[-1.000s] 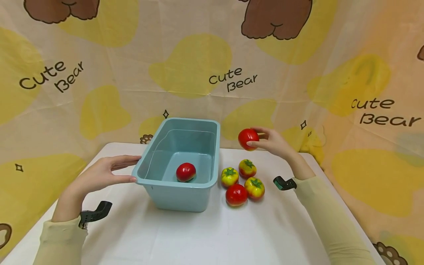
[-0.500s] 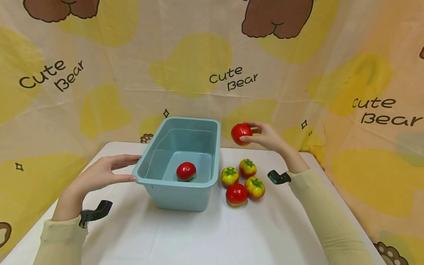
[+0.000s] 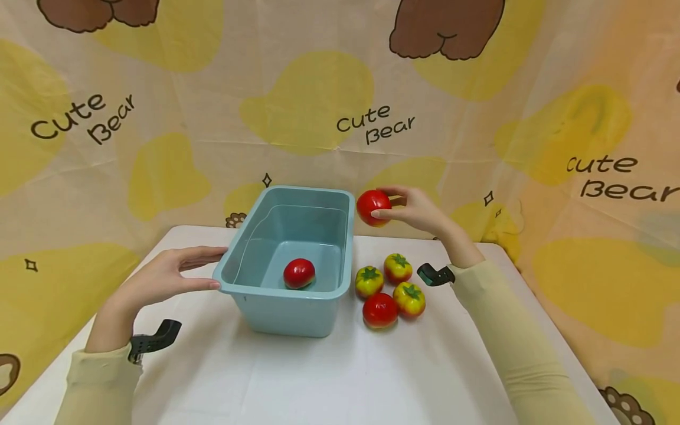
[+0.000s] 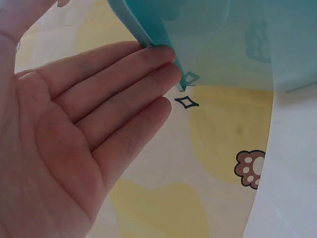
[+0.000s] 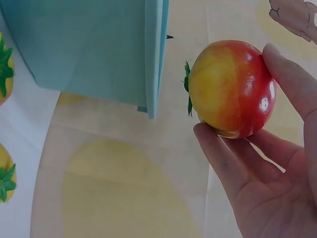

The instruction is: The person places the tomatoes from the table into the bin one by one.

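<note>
My right hand (image 3: pixel 417 209) holds a shiny red tomato (image 3: pixel 373 208) in the air by the right rim of the blue bin (image 3: pixel 346 248), level with its back part. In the right wrist view the thumb and fingers grip this tomato (image 5: pixel 230 89), whose yellow side and green leafy top face the bin. Another red tomato (image 3: pixel 299 273) lies on the bin's floor. On the left, my left hand (image 3: pixel 164 274) touches the bin's rim with straight fingers and thumb. Its extended fingers (image 4: pixel 124 89) show against the rim in the left wrist view.
Several tomatoes stand in a cluster right of the bin: a red one (image 3: pixel 379 311) in front and yellow-red ones (image 3: pixel 409 300) with green tops. A white cloth covers the table (image 3: pixel 340 383). Behind it hangs a printed curtain (image 3: pixel 297 106).
My right hand has carried the tomato left and slightly up, closer to the bin's right rim. The left hand stays at the rim, and the other tomatoes lie as before.
</note>
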{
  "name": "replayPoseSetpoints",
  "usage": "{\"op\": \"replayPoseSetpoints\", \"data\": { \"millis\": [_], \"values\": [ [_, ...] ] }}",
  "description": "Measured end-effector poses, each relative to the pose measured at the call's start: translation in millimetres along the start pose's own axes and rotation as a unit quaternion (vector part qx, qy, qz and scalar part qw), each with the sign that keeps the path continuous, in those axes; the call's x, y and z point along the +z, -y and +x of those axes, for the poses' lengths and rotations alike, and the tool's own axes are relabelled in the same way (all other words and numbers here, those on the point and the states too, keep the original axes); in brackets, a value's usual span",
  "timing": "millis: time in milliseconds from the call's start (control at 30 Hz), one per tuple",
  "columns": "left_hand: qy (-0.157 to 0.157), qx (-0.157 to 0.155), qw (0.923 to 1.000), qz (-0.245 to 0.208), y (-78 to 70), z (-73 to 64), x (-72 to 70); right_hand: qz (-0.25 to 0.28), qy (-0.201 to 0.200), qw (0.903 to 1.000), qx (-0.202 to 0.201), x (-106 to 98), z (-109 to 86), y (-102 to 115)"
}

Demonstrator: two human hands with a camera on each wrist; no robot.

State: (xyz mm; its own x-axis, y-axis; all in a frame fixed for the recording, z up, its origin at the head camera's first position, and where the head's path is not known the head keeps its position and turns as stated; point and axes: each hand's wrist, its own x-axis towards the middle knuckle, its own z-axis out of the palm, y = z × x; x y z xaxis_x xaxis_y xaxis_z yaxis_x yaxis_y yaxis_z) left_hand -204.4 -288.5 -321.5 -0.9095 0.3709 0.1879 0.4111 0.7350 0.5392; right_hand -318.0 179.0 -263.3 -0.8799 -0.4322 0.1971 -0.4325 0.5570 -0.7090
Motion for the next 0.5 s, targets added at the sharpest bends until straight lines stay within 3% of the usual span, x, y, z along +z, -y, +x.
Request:
{"op": "replayPoseSetpoints", "data": {
  "millis": [500],
  "values": [
    [0.004,0.014,0.9997,-0.021,-1.1,0.5,-1.2,0.006,0.016,0.9998,-0.007,10.2,16.7,18.4]
  ]
}}
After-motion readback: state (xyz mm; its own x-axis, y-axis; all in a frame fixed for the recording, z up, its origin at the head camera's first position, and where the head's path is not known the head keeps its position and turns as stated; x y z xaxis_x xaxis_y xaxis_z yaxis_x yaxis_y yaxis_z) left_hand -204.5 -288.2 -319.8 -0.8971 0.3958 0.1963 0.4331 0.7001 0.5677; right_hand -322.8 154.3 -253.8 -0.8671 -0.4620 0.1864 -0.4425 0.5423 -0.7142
